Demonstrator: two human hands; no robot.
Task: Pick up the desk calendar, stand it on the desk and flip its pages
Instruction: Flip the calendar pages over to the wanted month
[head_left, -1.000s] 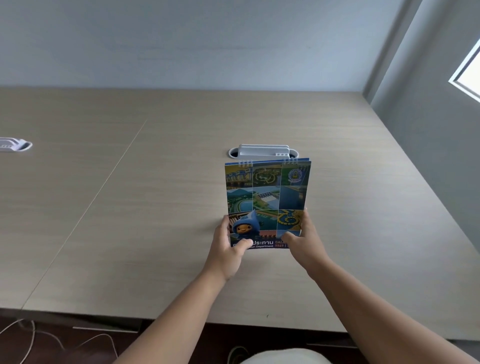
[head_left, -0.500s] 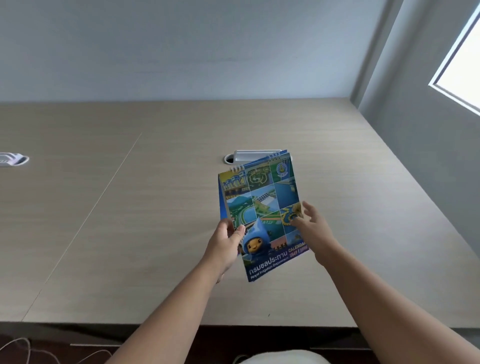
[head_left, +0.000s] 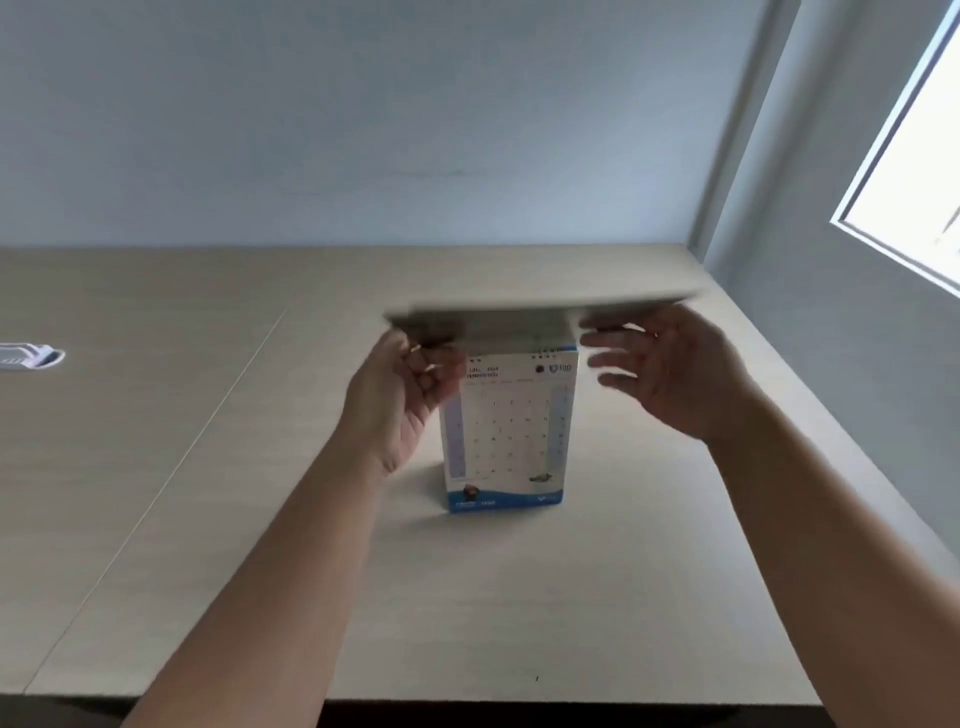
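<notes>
Your desk calendar stands upright on the desk, between your hands. Your left hand curls its fingers on its top-left edge; your right hand hovers beside it, fingers spread, touching nothing clearly.

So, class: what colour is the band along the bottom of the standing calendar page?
Blue, on the desk calendar; the head view shows it.

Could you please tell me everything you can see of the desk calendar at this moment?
The desk calendar stands upright on the pale wood-look desk, its foot on the surface. The facing page is white with a date grid, small logos at the top and a blue band at the bottom. A blurred page is lifted flat over its top edge. The left hand holds the upper left corner; the right hand is open beside the top right, contact unclear.
</notes>
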